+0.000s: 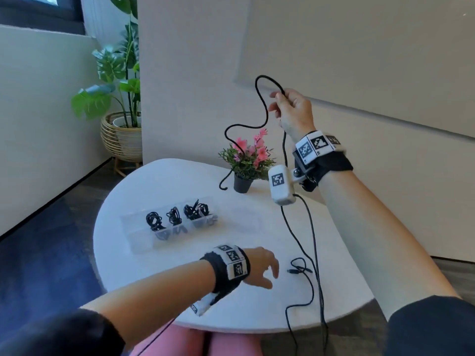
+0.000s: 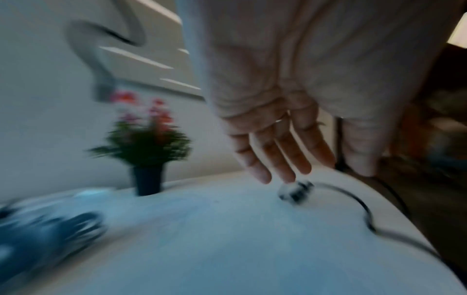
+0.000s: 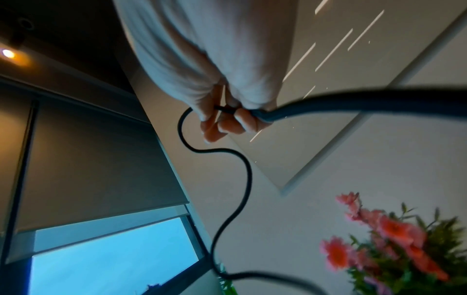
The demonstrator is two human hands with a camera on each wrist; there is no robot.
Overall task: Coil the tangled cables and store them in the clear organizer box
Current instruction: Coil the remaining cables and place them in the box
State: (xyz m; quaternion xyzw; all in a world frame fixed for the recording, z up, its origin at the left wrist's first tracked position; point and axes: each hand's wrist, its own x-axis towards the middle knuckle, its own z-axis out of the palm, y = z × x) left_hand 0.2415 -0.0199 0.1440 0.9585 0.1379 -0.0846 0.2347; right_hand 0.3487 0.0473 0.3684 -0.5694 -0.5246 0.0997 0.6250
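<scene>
My right hand [image 1: 285, 104] is raised high above the table and pinches a long black cable [image 1: 259, 98], seen close in the right wrist view [image 3: 246, 179]. One part of the cable loops left and hangs down past the flowers. The other part drops to the table, where its plug end [image 1: 295, 271] lies. My left hand [image 1: 267, 271] hovers low with straight fingers [image 2: 285, 159] just left of that plug [image 2: 295, 190], holding nothing. The clear organizer box [image 1: 144, 240] sits at the table's left with coiled black cables [image 1: 174, 215] in its far compartments.
A small black pot of pink flowers [image 1: 248, 160] stands at the back of the round white table [image 1: 205, 304]. A large potted plant in a wicker basket [image 1: 120, 134] stands on the floor at left. The cable trails over the table's front edge.
</scene>
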